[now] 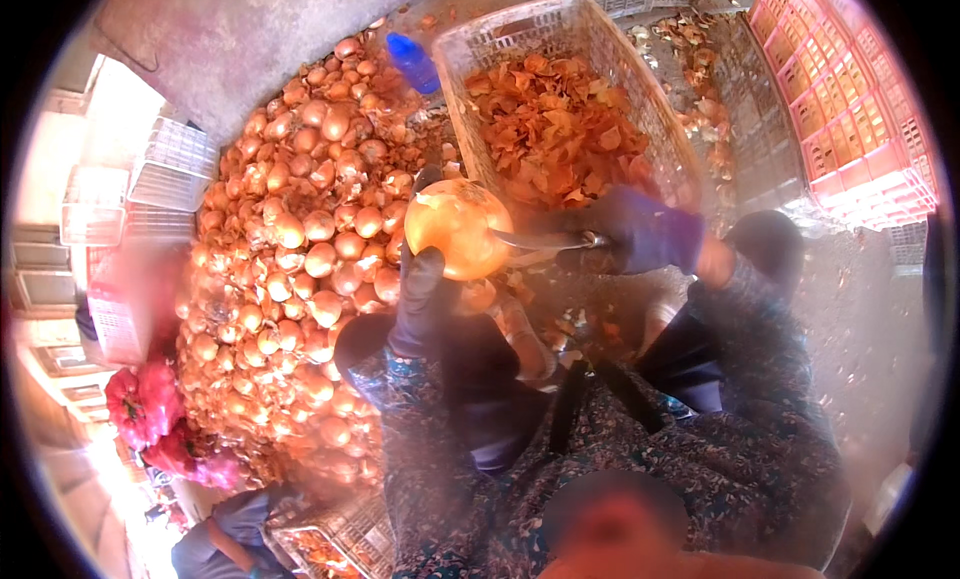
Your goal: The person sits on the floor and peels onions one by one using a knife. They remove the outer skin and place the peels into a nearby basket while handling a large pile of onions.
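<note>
An onion [457, 226] with smooth yellow skin is gripped in my gloved left hand [424, 279], whose thumb lies on its lower left side. In my right hand [637, 230], in a purple and dark glove, is a metal cutting tool with a curved blade [544, 240]; whether it is a knife or shears I cannot tell. The blade's tip touches the onion's right side. Left of my hands spreads a large heap of onions [349, 245]. Beyond my right hand, loose onion skins [559, 129] lie in a plastic crate [450, 91].
A blue bottle [414, 63] lies beside the crate. Stacked pink crates [847, 106] stand at the right, white crates [171, 165] at the left. Red mesh sacks [146, 406] are at the heap's left edge. Another person [229, 538] is at lower left, near a second crate [337, 538].
</note>
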`<state>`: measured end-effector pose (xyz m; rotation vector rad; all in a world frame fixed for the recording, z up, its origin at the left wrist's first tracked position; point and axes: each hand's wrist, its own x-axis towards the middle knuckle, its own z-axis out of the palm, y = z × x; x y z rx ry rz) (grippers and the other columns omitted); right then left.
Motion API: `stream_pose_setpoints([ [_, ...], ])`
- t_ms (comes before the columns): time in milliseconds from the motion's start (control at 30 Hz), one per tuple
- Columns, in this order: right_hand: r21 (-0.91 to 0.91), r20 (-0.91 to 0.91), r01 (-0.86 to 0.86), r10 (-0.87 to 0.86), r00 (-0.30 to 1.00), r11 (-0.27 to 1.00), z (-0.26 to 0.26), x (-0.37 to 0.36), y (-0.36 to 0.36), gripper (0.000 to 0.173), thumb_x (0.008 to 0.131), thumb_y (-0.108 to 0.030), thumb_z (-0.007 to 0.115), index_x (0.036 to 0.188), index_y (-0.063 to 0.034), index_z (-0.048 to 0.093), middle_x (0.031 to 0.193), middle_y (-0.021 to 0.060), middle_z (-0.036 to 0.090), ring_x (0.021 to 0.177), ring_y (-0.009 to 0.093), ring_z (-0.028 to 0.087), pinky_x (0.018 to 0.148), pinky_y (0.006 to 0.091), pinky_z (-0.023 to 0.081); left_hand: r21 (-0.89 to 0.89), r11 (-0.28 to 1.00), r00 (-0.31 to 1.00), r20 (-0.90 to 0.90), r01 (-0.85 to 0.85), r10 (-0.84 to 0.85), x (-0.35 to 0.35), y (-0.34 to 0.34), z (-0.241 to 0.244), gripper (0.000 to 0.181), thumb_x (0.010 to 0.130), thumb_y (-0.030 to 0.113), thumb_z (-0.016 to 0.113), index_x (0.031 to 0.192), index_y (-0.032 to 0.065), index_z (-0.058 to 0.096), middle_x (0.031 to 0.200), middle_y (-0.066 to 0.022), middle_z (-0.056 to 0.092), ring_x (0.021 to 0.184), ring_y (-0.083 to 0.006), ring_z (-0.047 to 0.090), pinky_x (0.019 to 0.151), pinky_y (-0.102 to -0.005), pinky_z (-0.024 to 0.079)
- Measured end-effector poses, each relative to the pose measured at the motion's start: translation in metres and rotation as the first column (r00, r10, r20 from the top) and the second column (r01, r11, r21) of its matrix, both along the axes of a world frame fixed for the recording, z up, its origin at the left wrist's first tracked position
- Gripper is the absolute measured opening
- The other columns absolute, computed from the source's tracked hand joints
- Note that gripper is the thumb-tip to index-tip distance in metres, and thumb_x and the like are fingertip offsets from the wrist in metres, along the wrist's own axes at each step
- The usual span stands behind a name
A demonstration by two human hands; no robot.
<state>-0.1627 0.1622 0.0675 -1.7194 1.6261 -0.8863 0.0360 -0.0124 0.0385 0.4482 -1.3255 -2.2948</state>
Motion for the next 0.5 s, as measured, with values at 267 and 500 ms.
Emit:
stream_pose_setpoints([
  [267, 0.011, 0.022, -0.061, 0.061, 0.998, 0.998, -0.005, -0.003, 0.005, 0.052, 0.085, -0.026, 0.064, 0.131, -0.0048, 0.051, 0.110, 0.0227, 0.063, 0.098, 0.039, 0.062, 0.084, 0.0414, 0.050, -0.122, 0.992, 1.000, -0.008, 0.001, -0.002, -0.004, -0.003, -0.001, 0.096, 0.066, 0.057, 0.077, 0.135, 0.0029, 0.037, 0.118, -0.0129, 0.054, 0.103, -0.0245, 0.058, 0.086, -0.0377, 0.052],
  [500, 0.052, -0.091, 0.009, -0.004, 0.996, 0.999, -0.018, 0.000, 0.008, 0.053, 0.084, -0.023, 0.064, 0.132, -0.0080, 0.050, 0.103, 0.0250, 0.062, 0.090, 0.040, 0.061, 0.077, 0.0448, 0.049, -0.336, 0.942, 1.000, -0.013, -0.014, 0.010, -0.012, 0.005, 0.012, 0.102, 0.063, 0.051, 0.080, 0.137, 0.0008, 0.031, 0.114, -0.0153, 0.055, 0.102, -0.0255, 0.058, 0.083, -0.0371, 0.052],
])
